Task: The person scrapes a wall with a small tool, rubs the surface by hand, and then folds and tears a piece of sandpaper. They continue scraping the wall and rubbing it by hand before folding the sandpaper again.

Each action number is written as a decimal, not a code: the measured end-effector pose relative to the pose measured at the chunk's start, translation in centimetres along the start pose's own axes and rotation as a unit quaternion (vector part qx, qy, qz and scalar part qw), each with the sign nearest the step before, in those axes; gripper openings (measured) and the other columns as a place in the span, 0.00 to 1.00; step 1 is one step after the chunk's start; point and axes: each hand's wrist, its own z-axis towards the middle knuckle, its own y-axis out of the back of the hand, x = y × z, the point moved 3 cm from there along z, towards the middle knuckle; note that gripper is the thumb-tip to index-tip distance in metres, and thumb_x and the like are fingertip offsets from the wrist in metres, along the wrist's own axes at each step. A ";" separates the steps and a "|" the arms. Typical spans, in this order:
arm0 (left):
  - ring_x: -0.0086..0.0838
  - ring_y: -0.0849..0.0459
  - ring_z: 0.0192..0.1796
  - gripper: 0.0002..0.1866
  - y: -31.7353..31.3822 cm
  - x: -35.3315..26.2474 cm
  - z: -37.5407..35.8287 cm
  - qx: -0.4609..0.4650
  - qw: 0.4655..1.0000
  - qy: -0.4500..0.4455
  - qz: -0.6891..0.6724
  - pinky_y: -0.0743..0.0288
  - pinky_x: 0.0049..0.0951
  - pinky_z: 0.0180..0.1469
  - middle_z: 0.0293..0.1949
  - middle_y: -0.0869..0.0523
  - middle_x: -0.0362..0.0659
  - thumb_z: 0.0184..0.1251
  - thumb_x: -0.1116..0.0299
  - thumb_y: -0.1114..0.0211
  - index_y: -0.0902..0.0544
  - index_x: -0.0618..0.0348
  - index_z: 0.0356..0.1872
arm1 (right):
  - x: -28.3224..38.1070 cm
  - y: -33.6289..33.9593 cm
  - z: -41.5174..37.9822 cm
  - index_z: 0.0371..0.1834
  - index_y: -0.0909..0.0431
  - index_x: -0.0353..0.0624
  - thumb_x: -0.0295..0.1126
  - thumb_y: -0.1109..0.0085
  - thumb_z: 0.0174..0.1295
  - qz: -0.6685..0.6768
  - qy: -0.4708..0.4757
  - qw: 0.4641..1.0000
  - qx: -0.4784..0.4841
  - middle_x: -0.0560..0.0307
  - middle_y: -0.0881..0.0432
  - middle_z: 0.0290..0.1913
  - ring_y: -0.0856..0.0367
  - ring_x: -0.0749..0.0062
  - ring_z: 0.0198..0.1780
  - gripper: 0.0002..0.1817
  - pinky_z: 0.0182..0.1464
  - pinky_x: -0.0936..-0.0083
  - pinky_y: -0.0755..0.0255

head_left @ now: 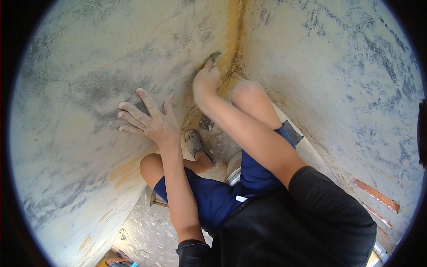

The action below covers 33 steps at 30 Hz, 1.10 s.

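My left hand [155, 123] has its fingers spread against the patchy grey-and-white wall [80, 80] on the left, and pale dust coats the fingertips. Near the corner, my right hand [207, 83] is closed around a small flat scraper-like tool [214, 57] with a dark grey edge. Its index finger lies along the tool, which is against the left wall beside the yellowish corner strip [232, 33]. The grip hides part of the tool, so I cannot make out its exact kind.
A second patchy wall [329, 75] meets the first at the corner. My knees and sandalled foot [195, 142] are close to the walls, above a dusty, speckled floor [153, 227]. A round metal rim [233, 175] shows beneath me. Reddish strips [377, 196] mark the right wall.
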 end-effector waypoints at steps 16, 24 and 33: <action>0.58 0.71 0.83 0.53 -0.2 -0.2 0.0 0.010 1.000 0.013 0.007 0.77 0.73 0.74 0.81 0.58 0.66 0.56 0.42 0.24 0.40 0.45 0.81 | -2.0 -1.3 -3.4 0.61 0.27 0.23 0.39 0.60 0.80 -0.067 0.205 0.976 -0.032 0.25 0.17 0.47 0.20 0.34 0.53 0.25 0.56 0.52 0.31; 0.58 0.70 0.83 0.54 0.2 -0.3 0.2 0.005 1.000 0.012 -0.004 0.76 0.73 0.74 0.81 0.57 0.66 0.56 0.41 0.24 0.41 0.45 0.81 | -0.9 -0.8 -4.3 0.66 0.30 0.23 0.36 0.60 0.80 -0.026 0.151 0.987 0.043 0.24 0.19 0.54 0.21 0.33 0.59 0.25 0.63 0.53 0.32; 0.58 0.69 0.83 0.54 -0.2 0.2 -0.1 0.008 1.000 0.013 0.025 0.74 0.70 0.75 0.80 0.54 0.67 0.55 0.39 0.24 0.39 0.44 0.80 | -1.2 -1.1 -2.3 0.70 0.33 0.24 0.34 0.59 0.79 -0.057 0.162 0.985 -0.030 0.24 0.22 0.59 0.22 0.33 0.59 0.25 0.63 0.55 0.29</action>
